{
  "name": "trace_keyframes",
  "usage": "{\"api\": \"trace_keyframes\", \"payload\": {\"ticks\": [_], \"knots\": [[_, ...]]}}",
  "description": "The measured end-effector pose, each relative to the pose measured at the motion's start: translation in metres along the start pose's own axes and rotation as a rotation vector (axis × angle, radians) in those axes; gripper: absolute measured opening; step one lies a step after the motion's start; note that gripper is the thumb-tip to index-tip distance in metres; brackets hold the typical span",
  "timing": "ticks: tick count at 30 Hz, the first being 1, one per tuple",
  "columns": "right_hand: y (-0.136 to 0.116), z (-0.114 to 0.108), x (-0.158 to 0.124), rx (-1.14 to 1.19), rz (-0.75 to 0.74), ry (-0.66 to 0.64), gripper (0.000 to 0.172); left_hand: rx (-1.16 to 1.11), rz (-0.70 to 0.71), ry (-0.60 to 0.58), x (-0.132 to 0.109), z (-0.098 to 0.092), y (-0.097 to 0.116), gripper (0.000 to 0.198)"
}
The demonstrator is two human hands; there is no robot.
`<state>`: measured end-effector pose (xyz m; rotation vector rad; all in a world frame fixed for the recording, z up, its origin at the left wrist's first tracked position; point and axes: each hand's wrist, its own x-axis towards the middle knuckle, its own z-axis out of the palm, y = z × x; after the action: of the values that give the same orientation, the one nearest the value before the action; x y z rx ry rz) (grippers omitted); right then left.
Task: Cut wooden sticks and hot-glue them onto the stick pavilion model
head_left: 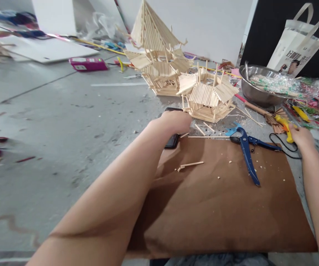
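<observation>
My right hand (303,138) is closed round a yellow hot glue gun (284,123), with a black cord near it. My left hand (176,122) is curled at the lower left edge of the smaller stick-built pavilion (208,94); its fingertips are hidden, so what they hold cannot be made out. A dark phone-like object (172,142) lies partly under that hand. Blue-handled pipe cutters (247,155) rest across the top of the brown board (231,214). Cut sticks (192,163) and small chips are scattered on it.
Behind stands a taller stick-built pagoda (159,62) with a pointed roof. To the right are a metal bowl (259,96) of wrapped sticks, a white tote bag (295,44) and plastic clutter. A magenta box (88,64) lies on the grey floor (51,129).
</observation>
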<state>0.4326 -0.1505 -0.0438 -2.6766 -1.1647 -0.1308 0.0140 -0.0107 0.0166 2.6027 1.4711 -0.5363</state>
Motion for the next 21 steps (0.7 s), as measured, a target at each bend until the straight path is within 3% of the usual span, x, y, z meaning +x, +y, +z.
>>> {"api": "trace_keyframes", "payload": {"ticks": [5, 13, 18, 21], "knots": [[-0.009, -0.005, -0.007, -0.073, 0.143, -0.054, 0.058, 0.009, 0.002, -0.025, 0.001, 0.005, 0.003, 0.025], [-0.013, -0.007, -0.013, -0.082, 0.168, -0.034, 0.057, 0.046, 0.046, -0.007, 0.003, 0.007, 0.006, 0.029], [-0.022, -0.013, -0.023, -0.083, 0.163, 0.112, 0.051, -0.077, 0.135, 0.093, -0.005, 0.002, 0.018, 0.026], [-0.031, -0.015, -0.029, -0.070, 0.002, 0.289, 0.039, -0.195, 0.306, 0.181, -0.008, 0.003, 0.034, 0.023]]}}
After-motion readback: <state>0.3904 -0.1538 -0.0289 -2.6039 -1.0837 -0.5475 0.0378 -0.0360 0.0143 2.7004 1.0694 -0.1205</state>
